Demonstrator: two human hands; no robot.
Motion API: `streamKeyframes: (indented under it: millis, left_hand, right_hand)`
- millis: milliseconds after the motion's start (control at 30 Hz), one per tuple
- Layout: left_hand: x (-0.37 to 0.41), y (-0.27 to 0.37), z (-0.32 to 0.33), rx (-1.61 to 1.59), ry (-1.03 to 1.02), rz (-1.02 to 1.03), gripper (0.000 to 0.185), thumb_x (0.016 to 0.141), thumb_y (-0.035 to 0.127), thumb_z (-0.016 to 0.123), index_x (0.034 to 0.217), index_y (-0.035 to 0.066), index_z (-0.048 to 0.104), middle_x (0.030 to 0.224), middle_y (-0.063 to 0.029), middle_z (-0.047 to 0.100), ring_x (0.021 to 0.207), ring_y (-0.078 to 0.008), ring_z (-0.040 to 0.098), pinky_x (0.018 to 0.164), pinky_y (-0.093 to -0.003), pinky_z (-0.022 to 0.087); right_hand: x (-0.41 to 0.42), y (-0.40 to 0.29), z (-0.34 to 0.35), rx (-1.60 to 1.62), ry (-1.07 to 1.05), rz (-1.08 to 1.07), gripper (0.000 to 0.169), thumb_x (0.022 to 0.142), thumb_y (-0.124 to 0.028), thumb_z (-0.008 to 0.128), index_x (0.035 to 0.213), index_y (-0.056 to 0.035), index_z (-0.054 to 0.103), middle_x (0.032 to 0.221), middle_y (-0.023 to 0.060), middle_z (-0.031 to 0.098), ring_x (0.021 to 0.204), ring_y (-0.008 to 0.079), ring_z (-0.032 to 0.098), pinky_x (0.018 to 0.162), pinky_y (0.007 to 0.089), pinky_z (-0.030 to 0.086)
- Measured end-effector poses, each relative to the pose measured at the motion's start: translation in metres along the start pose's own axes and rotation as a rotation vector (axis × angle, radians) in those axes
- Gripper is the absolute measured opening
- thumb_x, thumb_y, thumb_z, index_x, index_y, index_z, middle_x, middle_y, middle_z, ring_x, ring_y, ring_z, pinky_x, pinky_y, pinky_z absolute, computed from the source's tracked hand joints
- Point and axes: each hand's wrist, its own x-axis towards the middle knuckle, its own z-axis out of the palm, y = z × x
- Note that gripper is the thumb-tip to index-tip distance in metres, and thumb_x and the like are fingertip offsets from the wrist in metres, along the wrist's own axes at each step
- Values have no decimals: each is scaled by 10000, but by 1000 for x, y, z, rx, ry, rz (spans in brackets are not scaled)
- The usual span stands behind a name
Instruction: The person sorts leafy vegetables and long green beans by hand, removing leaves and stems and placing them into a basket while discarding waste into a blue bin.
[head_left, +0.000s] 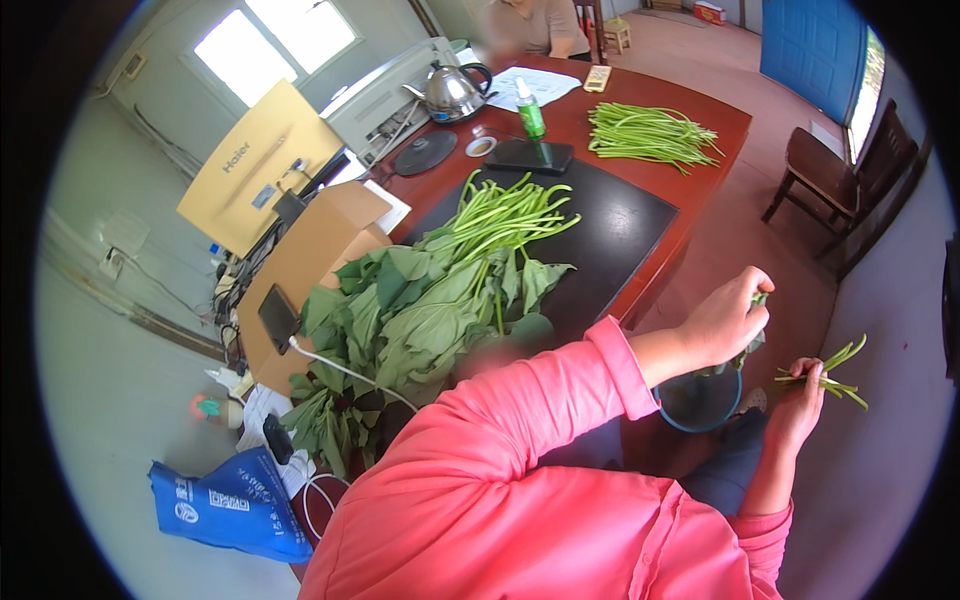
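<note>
My left hand (724, 319) is pinched on green leaves (759, 300), part of which hang below the fingers over a blue-rimmed bucket (700, 431). Lower right, my right hand (799, 405) grips a few thin green stems (844, 364) that stick out on both sides of the fist. On the desk before me lies a large heap of leafy greens (427, 315), its long bare stems (517, 217) pointing away from me. A separate bundle of leafless stems (652, 136) rests near the desk's far right corner.
The red desk (701, 112) bears a black mat (615, 217), a phone (529, 156), a green spray bottle (529, 112), a steel kettle (454, 94) and a monitor (259, 169). A white cable (352, 373) crosses the leaves. A person (544, 26) sits beyond; a chair (832, 169) stands right.
</note>
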Motion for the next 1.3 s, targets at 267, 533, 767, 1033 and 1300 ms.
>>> streamKeyframes:
  millis: [267, 533, 767, 1033, 1300]
  left_hand:
    - [-57, 104, -37, 297, 187, 258, 357, 746, -68, 465, 1099, -32, 433, 987, -205, 527, 917, -375, 528, 801, -427, 427]
    - [-182, 157, -138, 1242, 597, 26, 443, 625, -84, 445, 1029, 48, 567, 930, -120, 555, 893, -305, 467, 830, -396, 333]
    - [-300, 145, -246, 1827, 923, -267, 308, 663, -78, 516, 874, 124, 614, 885, -30, 577, 928, -273, 480, 871, -403, 330]
    - [-366, 51, -314, 1160, 957, -877, 362, 837, 348, 571, 1094, 94, 588, 1094, -157, 579, 1085, -370, 505, 927, -453, 378]
    - [-264, 141, -226, 1101, 1141, 31, 319, 755, -13, 587, 1069, 8, 535, 1100, -142, 537, 1075, -301, 505, 962, -393, 364]
  right_hand:
    - [-11, 5, 6, 77, -78, 83, 212, 993, -252, 403, 871, -86, 455, 788, 6, 427, 717, 89, 387, 652, 240, 325]
    - [-28, 27, 0, 82, -181, 204, 213, 990, -254, 408, 861, -89, 445, 780, 2, 427, 707, 82, 385, 650, 239, 329]
    - [-37, 47, -14, -8, -239, 182, 199, 986, -249, 414, 863, -99, 457, 766, -10, 429, 681, 75, 372, 643, 230, 312]
    - [-44, 32, -18, 53, -180, 211, 180, 982, -238, 424, 881, -99, 477, 765, -13, 448, 678, 70, 387, 617, 225, 318]
    - [-43, 32, -32, -14, -216, 152, 175, 981, -225, 433, 859, -104, 471, 752, -13, 457, 653, 76, 398, 619, 227, 332]
